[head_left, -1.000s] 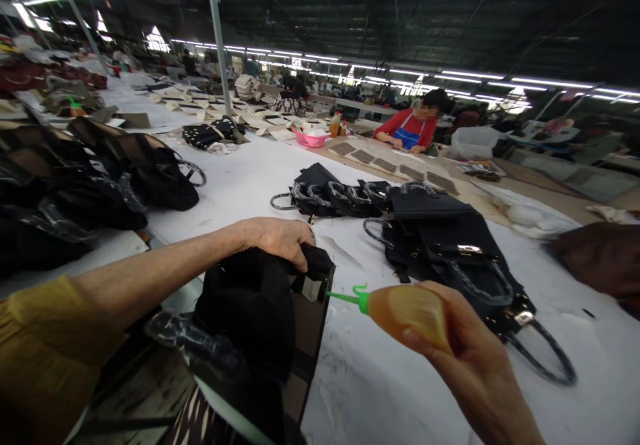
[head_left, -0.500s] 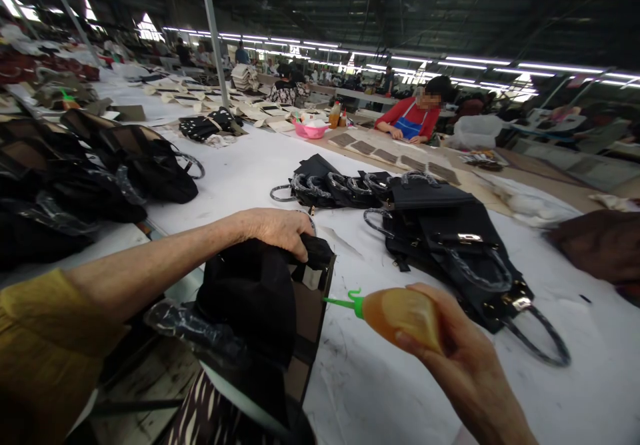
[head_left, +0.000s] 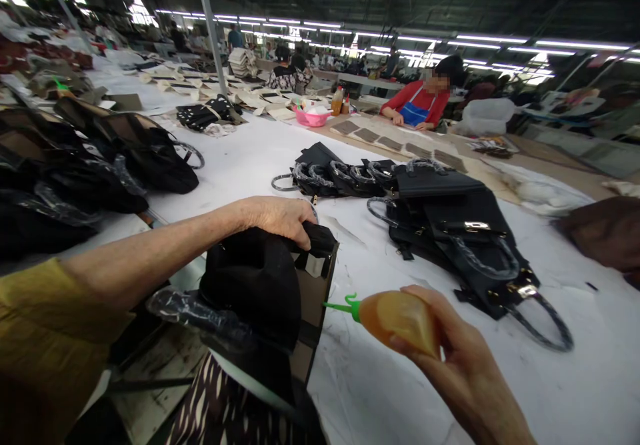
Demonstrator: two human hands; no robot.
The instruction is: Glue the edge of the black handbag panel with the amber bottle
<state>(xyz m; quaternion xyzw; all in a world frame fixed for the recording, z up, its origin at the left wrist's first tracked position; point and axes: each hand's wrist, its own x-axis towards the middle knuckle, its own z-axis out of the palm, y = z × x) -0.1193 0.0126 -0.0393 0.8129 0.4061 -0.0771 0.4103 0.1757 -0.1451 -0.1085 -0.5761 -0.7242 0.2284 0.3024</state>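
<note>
My left hand (head_left: 283,218) grips the far upper edge of a black handbag (head_left: 250,278), thumb over the fabric and the other fingers mostly hidden. The bag lies at the table's near edge, its brown inner side (head_left: 311,291) facing right and a plastic-wrapped handle (head_left: 200,315) hanging toward me. In my right hand (head_left: 455,345) is a squeeze bottle (head_left: 397,318) of amber liquid, probably glue, held on its side. Its green nozzle (head_left: 340,307) points left, with the tip close to the bag's right edge; whether they touch I cannot tell.
Finished-looking black handbags (head_left: 450,225) with wrapped handles lie beyond my right hand. More black bags (head_left: 125,145) are piled at left. Across the white table (head_left: 370,385), a person in red (head_left: 420,101) works near flat grey pieces and a pink basin (head_left: 313,118). A metal pole (head_left: 210,28) stands behind.
The view has shifted slightly. My left hand keeps its grip on the handbag, and the bottle's nozzle stays by the bag's edge, with little movement of either hand.
</note>
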